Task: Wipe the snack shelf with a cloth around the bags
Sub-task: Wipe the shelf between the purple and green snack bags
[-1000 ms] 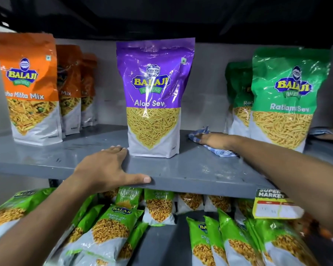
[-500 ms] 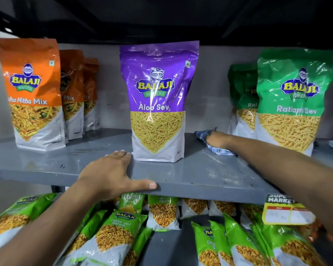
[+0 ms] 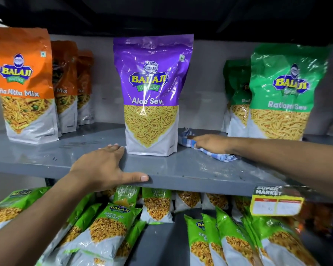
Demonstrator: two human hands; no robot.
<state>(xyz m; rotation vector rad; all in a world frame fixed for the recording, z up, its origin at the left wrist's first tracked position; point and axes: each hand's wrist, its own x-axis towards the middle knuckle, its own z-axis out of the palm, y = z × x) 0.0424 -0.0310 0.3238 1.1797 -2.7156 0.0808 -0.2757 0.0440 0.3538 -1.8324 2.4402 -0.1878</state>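
Our right hand [image 3: 210, 144] presses the blue checked cloth [image 3: 213, 153] flat on the grey shelf [image 3: 181, 169], fingers seemingly curled over it, just right of the purple Aloo Sev bag [image 3: 152, 96], while our left hand [image 3: 102, 167] lies open, bracing the shelf edge.

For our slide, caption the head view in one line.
Right hand presses checked cloth on grey shelf beside purple Aloo Sev bag.

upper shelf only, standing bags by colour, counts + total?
Orange bags: 3
Purple bag: 1
Green bags: 2
Total: 6 visible on the upper shelf; any behind these are hidden.
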